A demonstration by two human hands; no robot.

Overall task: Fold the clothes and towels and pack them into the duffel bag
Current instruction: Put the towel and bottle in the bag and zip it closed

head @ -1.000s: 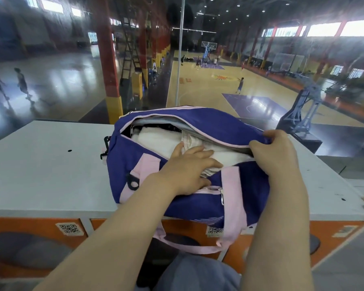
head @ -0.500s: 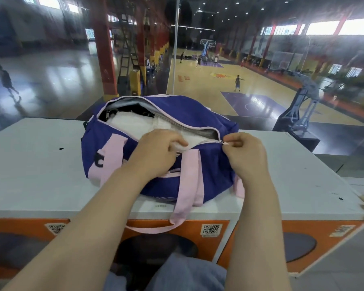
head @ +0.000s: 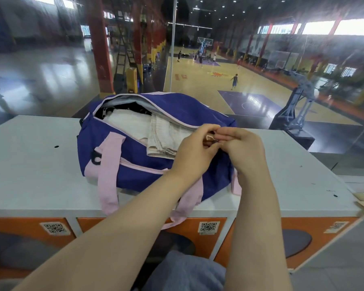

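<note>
A purple duffel bag (head: 156, 164) with pink straps lies on the white table top (head: 36, 171). Its top zip gapes and folded white towels (head: 147, 131) fill the inside, one corner spilling over the front edge. Both hands meet at the right end of the zip. My right hand (head: 244, 148) pinches the pink zip pull (head: 211, 137). My left hand (head: 195, 150) grips the bag's edge right beside it, fingers closed on the fabric.
The table is the top of orange lockers (head: 51, 229) with QR stickers. A pink strap (head: 108, 175) hangs over the front edge. Behind the table a glass wall looks down on a basketball court (head: 208, 85) with people playing.
My left hand left the towels and came to the right end of the zip beside my right hand. The bag swung round and settled flat on the table.
</note>
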